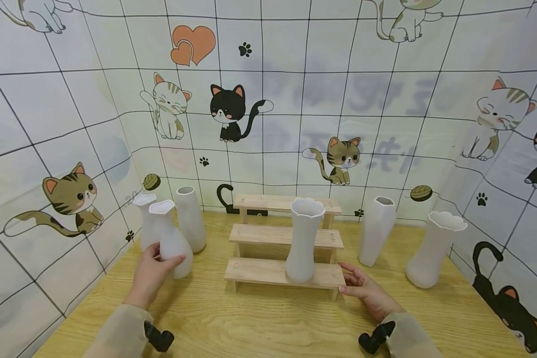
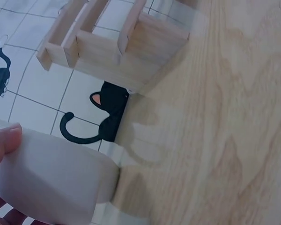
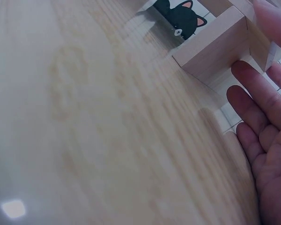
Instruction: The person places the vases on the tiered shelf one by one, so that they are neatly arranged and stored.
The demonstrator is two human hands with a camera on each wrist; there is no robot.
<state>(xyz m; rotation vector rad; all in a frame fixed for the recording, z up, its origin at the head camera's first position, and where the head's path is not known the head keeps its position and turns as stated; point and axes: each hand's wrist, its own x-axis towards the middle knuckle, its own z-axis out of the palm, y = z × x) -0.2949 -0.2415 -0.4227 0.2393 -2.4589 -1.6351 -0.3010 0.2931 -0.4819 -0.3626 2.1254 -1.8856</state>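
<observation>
My left hand (image 1: 149,276) grips the lower body of a white vase (image 1: 175,243) with a wavy rim, left of the wooden three-step stand (image 1: 264,271). In the left wrist view that vase (image 2: 51,178) lies under the thumb. My right hand (image 1: 369,293) is at the right end of the lowest step, its fingertips at the edge. The right wrist view shows the hand (image 3: 267,126) with fingers extended beside the stand's side panel (image 3: 220,42). A tall white vase (image 1: 305,238) with a scalloped rim stands upright on the lowest step, right of its middle.
Behind the held vase stand two white vases, one close behind (image 1: 145,221) and a cylindrical one (image 1: 191,219). Right of the stand are an angular white vase (image 1: 377,231) and a scalloped one (image 1: 434,248). A cat-print sheet (image 1: 282,99) encloses the wooden table (image 1: 250,323).
</observation>
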